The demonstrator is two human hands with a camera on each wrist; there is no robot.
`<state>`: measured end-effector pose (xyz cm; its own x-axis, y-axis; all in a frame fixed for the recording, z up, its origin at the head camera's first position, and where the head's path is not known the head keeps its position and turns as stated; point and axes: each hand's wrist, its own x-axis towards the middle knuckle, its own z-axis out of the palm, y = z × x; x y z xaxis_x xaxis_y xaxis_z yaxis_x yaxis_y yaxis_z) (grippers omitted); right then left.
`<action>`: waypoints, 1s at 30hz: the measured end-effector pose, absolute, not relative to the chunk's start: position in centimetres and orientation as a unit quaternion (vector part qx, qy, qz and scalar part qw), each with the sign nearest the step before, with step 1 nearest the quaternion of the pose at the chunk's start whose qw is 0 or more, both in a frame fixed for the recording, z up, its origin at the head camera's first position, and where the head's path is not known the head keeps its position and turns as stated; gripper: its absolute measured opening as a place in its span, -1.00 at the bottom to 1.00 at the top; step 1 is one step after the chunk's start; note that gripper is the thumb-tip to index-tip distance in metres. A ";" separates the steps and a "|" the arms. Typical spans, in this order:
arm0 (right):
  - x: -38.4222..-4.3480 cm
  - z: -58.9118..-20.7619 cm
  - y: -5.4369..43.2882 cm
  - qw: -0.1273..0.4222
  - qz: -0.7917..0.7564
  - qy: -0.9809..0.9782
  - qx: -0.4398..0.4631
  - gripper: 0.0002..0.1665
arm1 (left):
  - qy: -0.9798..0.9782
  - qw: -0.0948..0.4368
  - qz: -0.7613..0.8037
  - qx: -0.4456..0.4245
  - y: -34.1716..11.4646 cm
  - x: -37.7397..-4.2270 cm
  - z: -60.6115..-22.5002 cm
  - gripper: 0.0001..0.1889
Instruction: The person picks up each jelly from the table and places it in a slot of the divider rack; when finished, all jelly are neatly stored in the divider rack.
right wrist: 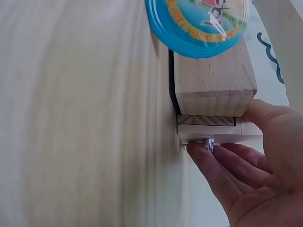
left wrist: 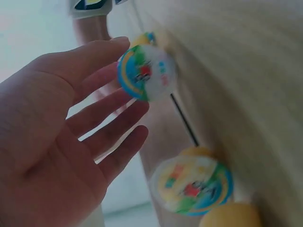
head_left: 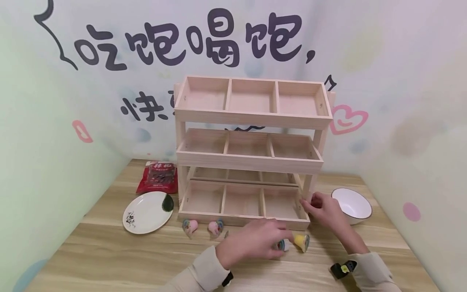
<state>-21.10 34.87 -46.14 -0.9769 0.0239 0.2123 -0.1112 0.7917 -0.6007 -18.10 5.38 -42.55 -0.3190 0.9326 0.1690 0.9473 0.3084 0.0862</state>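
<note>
A three-tier wooden rack [head_left: 251, 119] stands on the table. In front of it lie small lidded jelly cups: a pink one [head_left: 191, 226], another pink one [head_left: 215, 228] and a yellow one [head_left: 301, 242]. My left hand [head_left: 253, 242] has thumb and fingers around a jelly cup [left wrist: 147, 73] with a printed lid, seemingly pinching it; the other fingers stay spread. At the rack's lower right side, my right hand [head_left: 324, 209] grips the wood between thumb and fingers. A metal screw end [right wrist: 209, 144] sits by its fingertips in the right wrist view.
To the rack's left are a white plate [head_left: 147, 215] with a dark green patch and a red food packet [head_left: 158, 177]. A white bowl [head_left: 352, 203] stands on the right, beyond my right hand. A wall with writing rises behind the wooden table [head_left: 120, 259].
</note>
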 end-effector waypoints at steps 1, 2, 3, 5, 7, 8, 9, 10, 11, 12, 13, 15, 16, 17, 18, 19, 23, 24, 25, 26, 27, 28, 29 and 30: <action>-21.2 -46.2 34.8 0.104 0.321 -0.941 0.022 -0.57 | -0.811 0.040 -0.079 -0.578 5.5 -18.0 -42.8 -0.69; -21.3 -46.2 34.7 0.104 0.320 -0.942 0.022 -0.57 | -0.813 0.035 -0.077 -0.576 5.5 -17.9 -43.0 -0.70; -21.3 -46.2 34.6 0.103 0.319 -0.942 0.021 -0.57 | -0.815 0.029 -0.077 -0.573 5.6 -17.8 -43.3 -0.70; -21.3 -46.2 34.5 0.101 0.320 -0.942 0.023 -0.56 | -0.817 0.018 -0.083 -0.571 5.5 -17.7 -43.8 -0.70; -21.3 -46.1 34.4 0.099 0.317 -0.943 0.020 -0.55 | -0.817 0.015 -0.089 -0.570 5.5 -17.7 -44.1 -0.70; -21.3 -46.0 34.4 0.099 0.317 -0.943 0.020 -0.55 | -0.816 0.017 -0.092 -0.570 5.5 -17.7 -44.2 -0.70; -21.2 -45.9 34.4 0.098 0.316 -0.944 0.018 -0.55 | -0.816 0.021 -0.094 -0.570 5.5 -17.7 -44.3 -0.69; -21.2 -45.9 34.4 0.098 0.314 -0.944 0.017 -0.55 | -0.817 0.027 -0.095 -0.568 5.6 -17.8 -44.3 -0.66; -21.2 -45.8 34.4 0.098 0.312 -0.945 0.015 -0.55 | -0.818 0.030 -0.099 -0.566 5.6 -17.8 -44.3 -0.65; -21.2 -45.8 34.5 0.098 0.311 -0.945 0.013 -0.54 | -0.820 0.031 -0.105 -0.562 5.6 -17.9 -44.2 -0.63; -21.1 -45.8 34.5 0.097 0.310 -0.946 0.012 -0.54 | -0.822 0.029 -0.114 -0.557 5.6 -18.0 -44.1 -0.62; -21.1 -45.8 34.6 0.096 0.310 -0.946 0.011 -0.53 | -0.827 0.019 -0.132 -0.547 5.7 -18.2 -43.8 -0.59; -21.1 -45.8 34.6 0.095 0.311 -0.945 0.011 -0.52 | -0.829 0.013 -0.141 -0.541 5.6 -18.3 -43.5 -0.60; -21.1 -45.7 34.6 0.094 0.314 -0.945 0.012 -0.51 | -0.830 0.008 -0.151 -0.537 5.5 -18.4 -43.2 -0.62; -21.0 -45.7 34.6 0.093 0.316 -0.944 0.013 -0.51 | -0.832 0.007 -0.157 -0.532 5.5 -18.5 -43.0 -0.62; -21.0 -45.7 34.6 0.092 0.318 -0.943 0.012 -0.50 | -0.833 0.010 -0.163 -0.529 5.4 -18.6 -42.7 -0.63; -21.1 -45.7 34.6 0.088 0.322 -0.943 0.011 -0.50 | -0.834 0.027 -0.184 -0.519 4.8 -19.1 -41.9 -0.65; -21.1 -45.7 34.6 0.087 0.321 -0.943 0.009 -0.49 | -0.834 0.030 -0.191 -0.517 4.7 -19.2 -41.8 -0.65; -21.1 -45.7 34.5 0.086 0.321 -0.943 0.009 -0.48 | -0.832 0.030 -0.202 -0.516 4.5 -19.3 -41.7 -0.65; -21.1 -45.7 34.5 0.085 0.322 -0.943 0.009 -0.48 | -0.830 0.030 -0.212 -0.515 4.4 -19.5 -41.5 -0.66; -21.0 -45.7 34.5 0.085 0.323 -0.943 0.010 -0.48 | -0.829 0.031 -0.220 -0.514 4.2 -19.6 -41.5 -0.66; -21.0 -45.7 34.5 0.085 0.323 -0.943 0.009 -0.48 | -0.827 0.030 -0.229 -0.512 4.1 -19.8 -41.4 -0.66; -21.0 -45.7 34.6 0.086 0.323 -0.942 0.007 -0.48 | -0.826 0.028 -0.238 -0.510 4.0 -19.9 -41.3 -0.66; -21.0 -45.8 34.6 0.086 0.324 -0.942 0.008 -0.49 | -0.827 0.026 -0.244 -0.506 3.9 -20.1 -41.2 -0.67</action>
